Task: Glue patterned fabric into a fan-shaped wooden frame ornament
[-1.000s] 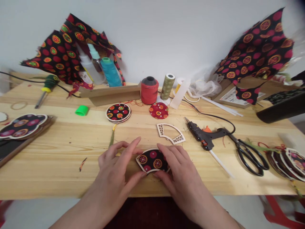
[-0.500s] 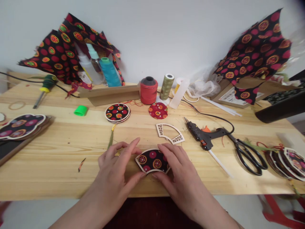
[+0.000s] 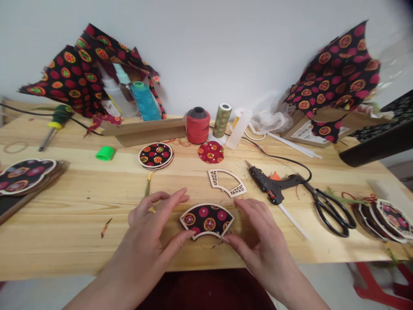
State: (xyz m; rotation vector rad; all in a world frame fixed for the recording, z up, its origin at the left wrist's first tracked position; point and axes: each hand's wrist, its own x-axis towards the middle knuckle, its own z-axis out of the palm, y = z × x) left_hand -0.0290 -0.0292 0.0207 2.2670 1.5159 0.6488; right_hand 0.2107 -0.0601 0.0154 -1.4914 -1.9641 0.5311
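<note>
A fan-shaped wooden frame backed with black fabric (image 3: 209, 218), printed with red dots and flowers, lies at the front of the table between my hands. My left hand (image 3: 151, 228) is open at its left side, with the thumb tip against the lower left edge and the fingers raised clear of it. At the other side my right hand (image 3: 263, 237) is open too, its thumb tip by the lower right corner. Just beyond lies a bare fan-shaped wooden frame (image 3: 238, 191) with cut-out lattice ends. A round fabric ornament (image 3: 155, 155) with a tassel rests farther left.
To the right are a hot glue gun (image 3: 269, 183) and black-handled scissors (image 3: 335, 215). Thread spools, including a red one (image 3: 198, 125), stand along the back. A screwdriver (image 3: 55, 125), a green cap (image 3: 105, 153) and stacked ornaments (image 3: 392, 219) lie toward the sides.
My right hand has let go of the fan-shaped piece and moved right, uncovering its right end. My left fingers stay beside it. The whole view has shifted slightly.
</note>
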